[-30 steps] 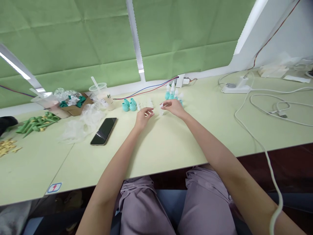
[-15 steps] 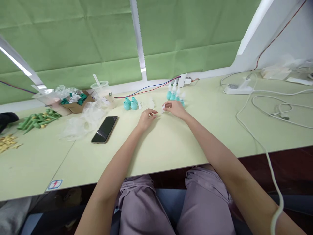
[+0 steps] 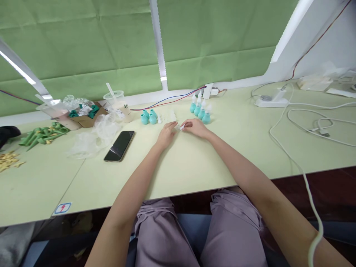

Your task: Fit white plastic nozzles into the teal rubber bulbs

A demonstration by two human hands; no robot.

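My right hand (image 3: 195,128) pinches a small white plastic piece (image 3: 182,127) just above the table. Close by on its left, my left hand (image 3: 166,135) is low over the table with fingers stretched forward, and I see nothing held in it. Just beyond its fingertips stand translucent pointed tips (image 3: 173,115), and a few small white pieces (image 3: 159,119) lie to their left. Several turquoise bulbs (image 3: 152,118) with open necks stand behind my left hand. Behind my right hand, several turquoise bulbs fitted with clear pointed tips (image 3: 206,118) are grouped together.
A phone (image 3: 119,146) lies left of my arms, beside a crumpled plastic bag (image 3: 94,135). Plastic cups (image 3: 122,107), a cardboard box (image 3: 86,120) and green pieces (image 3: 44,135) are farther left. On the right are a power strip (image 3: 271,102) and white cables (image 3: 294,155).
My right hand has moved slightly left and down with the white piece, uncovering the front turquoise bulb. My left hand has shifted a little forward, towards the translucent tips.
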